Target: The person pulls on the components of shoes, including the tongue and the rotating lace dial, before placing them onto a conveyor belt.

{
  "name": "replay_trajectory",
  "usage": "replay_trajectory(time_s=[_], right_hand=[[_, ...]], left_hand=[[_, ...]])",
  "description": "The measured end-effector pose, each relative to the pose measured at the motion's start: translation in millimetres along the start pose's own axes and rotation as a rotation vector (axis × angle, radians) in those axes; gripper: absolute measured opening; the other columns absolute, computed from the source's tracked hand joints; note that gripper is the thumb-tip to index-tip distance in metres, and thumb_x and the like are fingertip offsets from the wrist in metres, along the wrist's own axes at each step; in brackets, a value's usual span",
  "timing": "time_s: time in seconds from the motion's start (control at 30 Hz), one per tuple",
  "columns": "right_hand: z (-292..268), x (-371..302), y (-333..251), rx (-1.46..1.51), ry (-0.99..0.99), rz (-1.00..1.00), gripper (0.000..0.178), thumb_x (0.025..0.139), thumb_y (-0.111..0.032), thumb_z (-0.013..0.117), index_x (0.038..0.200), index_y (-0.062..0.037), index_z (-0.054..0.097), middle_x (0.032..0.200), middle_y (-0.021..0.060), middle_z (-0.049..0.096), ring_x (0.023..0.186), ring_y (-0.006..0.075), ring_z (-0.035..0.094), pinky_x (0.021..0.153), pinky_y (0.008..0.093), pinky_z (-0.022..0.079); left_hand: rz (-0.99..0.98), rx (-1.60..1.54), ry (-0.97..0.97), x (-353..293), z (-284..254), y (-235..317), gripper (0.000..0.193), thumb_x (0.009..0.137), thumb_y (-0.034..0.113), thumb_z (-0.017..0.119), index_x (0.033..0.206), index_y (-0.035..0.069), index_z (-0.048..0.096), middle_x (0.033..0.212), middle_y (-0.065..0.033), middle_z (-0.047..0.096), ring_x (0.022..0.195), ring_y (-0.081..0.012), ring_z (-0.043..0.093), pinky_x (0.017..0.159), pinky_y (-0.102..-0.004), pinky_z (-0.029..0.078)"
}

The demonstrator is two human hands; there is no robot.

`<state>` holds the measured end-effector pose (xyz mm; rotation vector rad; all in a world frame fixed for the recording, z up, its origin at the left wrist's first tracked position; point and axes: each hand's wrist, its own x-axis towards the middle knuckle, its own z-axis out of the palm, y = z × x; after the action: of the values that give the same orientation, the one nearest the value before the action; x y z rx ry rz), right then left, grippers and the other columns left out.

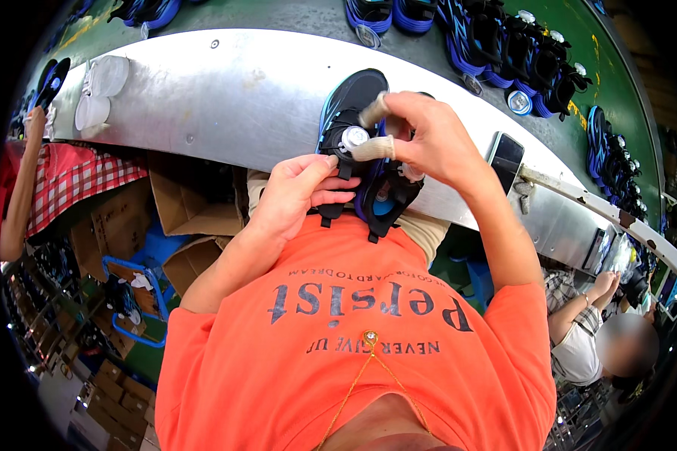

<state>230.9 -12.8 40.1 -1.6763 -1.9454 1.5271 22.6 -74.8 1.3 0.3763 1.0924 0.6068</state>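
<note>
A black-and-blue shoe lies at the edge of the metal worktop, toe pointing away from me. On its top sits a round clear-and-white dial. My left hand pinches a black strap at the shoe's opening, just below the dial. Pale finger covers sit on the thumb and forefinger of my right hand. Its thumb tip is at the dial's right side, and the forefinger is apart from it, over the shoe's upper. A second shoe lies alongside, partly hidden under my right hand.
The curved metal worktop carries a phone at right and clear plastic pieces at left. Beyond it, rows of shoes stand on a green surface. Cardboard boxes are below left. Co-workers sit on both sides.
</note>
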Motion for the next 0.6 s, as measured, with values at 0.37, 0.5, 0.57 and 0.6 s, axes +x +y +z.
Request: replay_trajectory(time_s=[0.37,0.5,0.57,0.6], right_hand=[[25,1,15,-0.033,0.113,-0.181,0.030,0.074,-0.021,0.076,0.099,-0.0075,0.067,0.066,0.0069,0.055,0.061,0.0203,0.053,0.058,0.0318,0.043],[28,3,29,-0.125,0.228,-0.361,0.029,0.075,-0.023,0.075,0.100,-0.0109,0.068,0.071,0.0060,0.057,0.065,0.0211,0.054,0.061,0.0324,0.044],[23,1,26,-0.010,0.175,-0.426,0.025,0.075,-0.026,0.073,0.094,-0.0108,0.065,0.073,0.0087,0.058,0.071,0.0279,0.057,0.063,0.0370,0.045],[22,-2,25,0.046,0.144,-0.455,0.024,0.076,-0.028,0.072,0.091,-0.0107,0.064,0.074,0.0100,0.059,0.074,0.0313,0.058,0.065,0.0393,0.046]], left_hand=[[-0.003,0.045,-0.013,0,5,-2,0.024,0.097,0.017,0.048,0.102,-0.004,0.059,0.104,-0.0149,0.063,0.101,-0.0293,0.065,0.082,-0.0347,0.057],[0.013,0.059,-0.025,0,5,-3,0.025,0.098,0.018,0.048,0.104,-0.004,0.058,0.105,-0.0150,0.063,0.102,-0.0296,0.065,0.083,-0.0353,0.057],[0.017,0.059,-0.021,0,7,-1,0.026,0.098,0.018,0.048,0.106,-0.005,0.058,0.105,-0.0153,0.063,0.102,-0.0299,0.065,0.083,-0.0358,0.056],[0.029,0.062,-0.027,0,7,-3,0.027,0.098,0.018,0.048,0.107,-0.005,0.058,0.105,-0.0159,0.063,0.103,-0.0300,0.065,0.084,-0.0363,0.056]])
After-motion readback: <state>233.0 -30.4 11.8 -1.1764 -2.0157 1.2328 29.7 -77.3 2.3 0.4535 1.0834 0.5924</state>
